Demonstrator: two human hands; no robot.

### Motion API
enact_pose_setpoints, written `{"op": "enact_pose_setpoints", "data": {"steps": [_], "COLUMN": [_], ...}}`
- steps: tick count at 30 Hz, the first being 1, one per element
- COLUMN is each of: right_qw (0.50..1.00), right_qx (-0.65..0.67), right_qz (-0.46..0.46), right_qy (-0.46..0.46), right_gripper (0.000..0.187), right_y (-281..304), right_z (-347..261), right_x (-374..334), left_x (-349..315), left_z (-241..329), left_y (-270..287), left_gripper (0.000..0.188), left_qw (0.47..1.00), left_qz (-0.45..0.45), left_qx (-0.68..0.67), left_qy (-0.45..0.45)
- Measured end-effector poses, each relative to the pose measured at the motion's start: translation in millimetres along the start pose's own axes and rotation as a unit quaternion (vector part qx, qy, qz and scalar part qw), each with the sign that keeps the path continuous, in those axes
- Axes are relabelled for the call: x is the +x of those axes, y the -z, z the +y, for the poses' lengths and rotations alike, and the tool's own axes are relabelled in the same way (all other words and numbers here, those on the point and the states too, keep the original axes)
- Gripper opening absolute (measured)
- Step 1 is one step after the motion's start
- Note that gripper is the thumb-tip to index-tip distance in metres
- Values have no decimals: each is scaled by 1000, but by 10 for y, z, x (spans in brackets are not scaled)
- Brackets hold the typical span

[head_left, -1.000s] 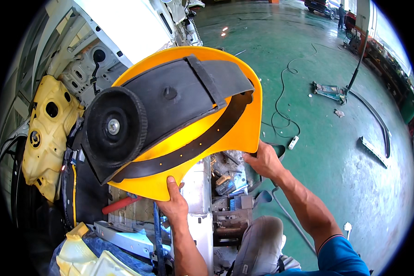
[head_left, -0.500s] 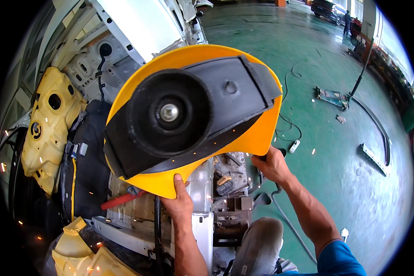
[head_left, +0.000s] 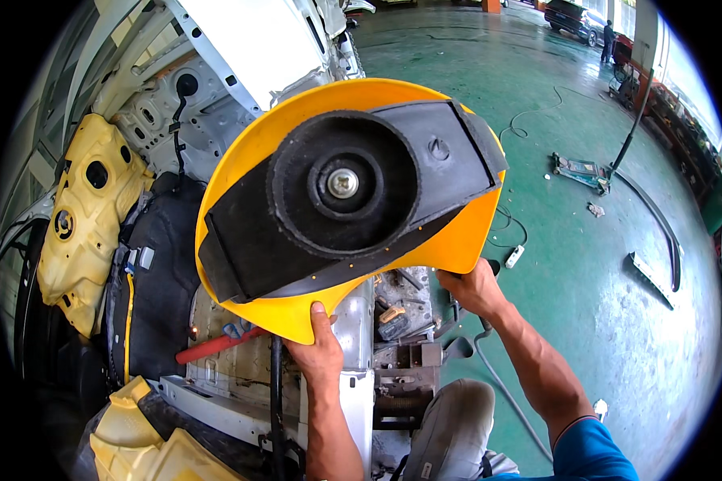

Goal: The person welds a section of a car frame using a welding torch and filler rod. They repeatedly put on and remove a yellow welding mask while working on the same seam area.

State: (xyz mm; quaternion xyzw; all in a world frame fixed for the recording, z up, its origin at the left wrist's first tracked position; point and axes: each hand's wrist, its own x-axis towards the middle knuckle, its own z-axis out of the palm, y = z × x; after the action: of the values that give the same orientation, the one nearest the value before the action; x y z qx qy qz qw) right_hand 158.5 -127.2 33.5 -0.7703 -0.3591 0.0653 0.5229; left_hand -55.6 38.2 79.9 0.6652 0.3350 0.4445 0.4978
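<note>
Over the right edge of the stripped car body [head_left: 241,369], we have the yellow shield [head_left: 345,224] lifted, seemingly neither worn nor set down, our left hand [head_left: 316,350] clamped on its lower edge, our right [head_left: 475,290] curled by its lower right corner, hold unclear.

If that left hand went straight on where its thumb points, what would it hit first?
The left hand would likely meet the yellow shield first; its thumb seems to touch the lower edge, though depth is unclear.

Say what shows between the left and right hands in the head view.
In the head view, between the left hand and right hand, show a silvery metal strip and a yellow-and-dark tool against a cluttered grey surface.
</note>
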Motion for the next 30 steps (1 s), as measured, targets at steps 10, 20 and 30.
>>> {"op": "enact_pose_setpoints", "data": {"steps": [10,20,30], "right_qw": [1000,999,998], "right_qx": [-1,-9,-30], "right_qz": [-2,-12,-13], "right_qy": [2,-34,-60], "right_gripper": [24,30,51], "right_y": [-16,-20,213], "right_z": [11,17,34], "right_x": [9,11,-125], "left_x": [-1,-15,271], "left_z": [-3,-14,-47], "left_y": [-9,13,359], "left_gripper": [43,49,48], "left_qw": [1000,1000,987], "left_qz": [7,11,155], "left_qx": [-3,14,-30], "left_qy": [-1,5,-23]}}
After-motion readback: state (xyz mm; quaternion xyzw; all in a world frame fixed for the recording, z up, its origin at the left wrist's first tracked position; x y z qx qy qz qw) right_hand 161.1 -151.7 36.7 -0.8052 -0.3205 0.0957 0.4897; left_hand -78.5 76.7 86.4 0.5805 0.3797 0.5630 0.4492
